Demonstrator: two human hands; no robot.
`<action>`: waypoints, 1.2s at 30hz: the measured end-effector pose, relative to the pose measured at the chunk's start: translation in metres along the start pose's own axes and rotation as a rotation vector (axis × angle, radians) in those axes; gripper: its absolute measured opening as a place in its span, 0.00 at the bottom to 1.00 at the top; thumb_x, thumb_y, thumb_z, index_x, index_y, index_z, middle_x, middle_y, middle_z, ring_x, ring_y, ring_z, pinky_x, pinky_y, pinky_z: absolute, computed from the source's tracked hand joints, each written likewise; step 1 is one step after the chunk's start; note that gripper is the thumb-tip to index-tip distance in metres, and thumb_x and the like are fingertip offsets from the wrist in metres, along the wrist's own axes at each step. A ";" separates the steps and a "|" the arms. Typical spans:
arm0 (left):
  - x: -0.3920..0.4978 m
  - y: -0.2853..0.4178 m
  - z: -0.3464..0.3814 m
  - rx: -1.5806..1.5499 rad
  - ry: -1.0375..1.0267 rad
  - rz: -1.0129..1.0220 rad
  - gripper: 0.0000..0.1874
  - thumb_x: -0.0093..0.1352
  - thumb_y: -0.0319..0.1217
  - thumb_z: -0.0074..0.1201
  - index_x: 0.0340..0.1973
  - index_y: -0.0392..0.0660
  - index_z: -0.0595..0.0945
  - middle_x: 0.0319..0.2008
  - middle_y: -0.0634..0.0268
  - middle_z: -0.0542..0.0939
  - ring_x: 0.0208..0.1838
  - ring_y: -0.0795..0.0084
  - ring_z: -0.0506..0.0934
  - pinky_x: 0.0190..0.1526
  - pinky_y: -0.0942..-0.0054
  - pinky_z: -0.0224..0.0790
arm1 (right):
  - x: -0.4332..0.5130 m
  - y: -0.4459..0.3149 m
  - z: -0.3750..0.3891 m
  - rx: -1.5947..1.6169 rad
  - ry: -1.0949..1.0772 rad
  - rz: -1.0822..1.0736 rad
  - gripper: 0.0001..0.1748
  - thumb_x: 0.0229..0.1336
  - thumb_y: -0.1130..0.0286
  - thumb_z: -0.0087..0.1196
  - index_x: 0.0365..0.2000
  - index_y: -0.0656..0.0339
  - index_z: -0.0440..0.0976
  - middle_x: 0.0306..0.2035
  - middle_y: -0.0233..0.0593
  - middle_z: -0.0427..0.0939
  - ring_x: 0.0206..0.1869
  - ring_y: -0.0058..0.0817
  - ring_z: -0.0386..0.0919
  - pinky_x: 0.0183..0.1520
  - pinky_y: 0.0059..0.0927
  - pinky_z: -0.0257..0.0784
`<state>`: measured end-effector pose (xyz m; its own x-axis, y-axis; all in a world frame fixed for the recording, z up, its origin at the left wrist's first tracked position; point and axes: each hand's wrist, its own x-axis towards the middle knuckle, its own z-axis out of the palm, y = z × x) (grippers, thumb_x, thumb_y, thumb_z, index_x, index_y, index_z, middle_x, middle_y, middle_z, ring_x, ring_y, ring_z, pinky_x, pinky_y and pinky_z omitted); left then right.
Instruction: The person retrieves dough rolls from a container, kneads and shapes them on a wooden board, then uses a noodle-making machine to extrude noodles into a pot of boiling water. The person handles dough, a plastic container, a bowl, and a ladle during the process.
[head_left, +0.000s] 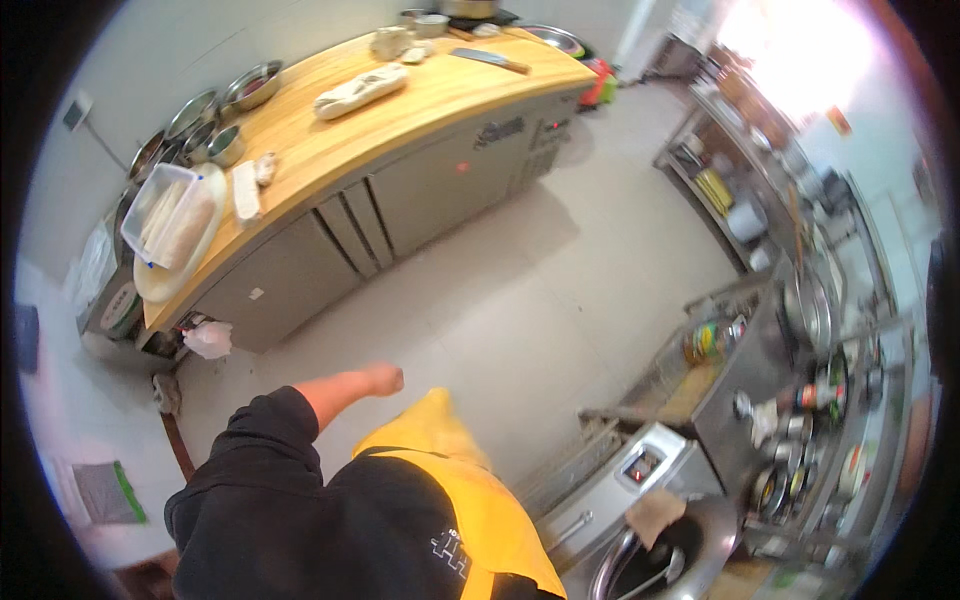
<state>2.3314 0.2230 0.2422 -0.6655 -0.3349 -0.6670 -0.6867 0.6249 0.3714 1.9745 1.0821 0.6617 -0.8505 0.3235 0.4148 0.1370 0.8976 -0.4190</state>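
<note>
My left hand (386, 379) is held out over the floor in front of the yellow apron, below the worktop; its fingers look curled but are blurred, and no object shows in it. My right hand is out of view. Across the wooden worktop (300, 161) lie a long piece of dough (361, 91), a cleaver (489, 60) and a smaller white strip (246, 191), perhaps dough. On an oval board (154, 285) at the left end rests a clear plastic container (169, 214) with pale long pieces inside.
Metal bowls (253, 86) line the wall side of the worktop. At lower right stands a steel stove with a wok (675, 547) and a ladle. Shelving (705, 202) and a steel counter with bottles (712, 341) run along the right. A pink bag (208, 339) hangs by the worktop's left end.
</note>
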 end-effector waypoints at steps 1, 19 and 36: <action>-0.006 -0.014 -0.027 -0.074 0.131 -0.042 0.17 0.68 0.40 0.47 0.38 0.43 0.84 0.35 0.49 0.83 0.41 0.46 0.81 0.44 0.51 0.72 | 0.016 -0.037 0.034 0.074 -0.081 -0.038 0.09 0.64 0.71 0.51 0.41 0.63 0.77 0.34 0.38 0.80 0.35 0.29 0.79 0.37 0.30 0.75; -0.064 -0.311 -0.355 -0.224 1.082 -1.002 0.54 0.55 0.43 0.67 0.70 0.34 0.55 0.57 0.40 0.72 0.60 0.43 0.71 0.60 0.54 0.67 | -0.666 -0.994 0.447 0.613 -1.416 -2.000 0.24 0.55 0.74 0.55 0.54 0.59 0.73 0.56 0.49 0.75 0.58 0.48 0.72 0.60 0.42 0.69; -0.006 -0.320 -0.426 -0.696 1.259 -0.471 0.45 0.54 0.29 0.61 0.68 0.34 0.61 0.60 0.45 0.71 0.63 0.48 0.70 0.65 0.58 0.61 | -0.854 -1.096 0.455 0.380 -1.991 -2.383 0.25 0.49 0.48 0.64 0.42 0.55 0.82 0.40 0.40 0.84 0.41 0.35 0.81 0.43 0.40 0.74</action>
<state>2.4311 -0.2753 0.4026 0.0867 -0.9958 0.0290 -0.6593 -0.0356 0.7511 2.3193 -0.3142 0.3991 0.8925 -0.4085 -0.1911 -0.3963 -0.5081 -0.7647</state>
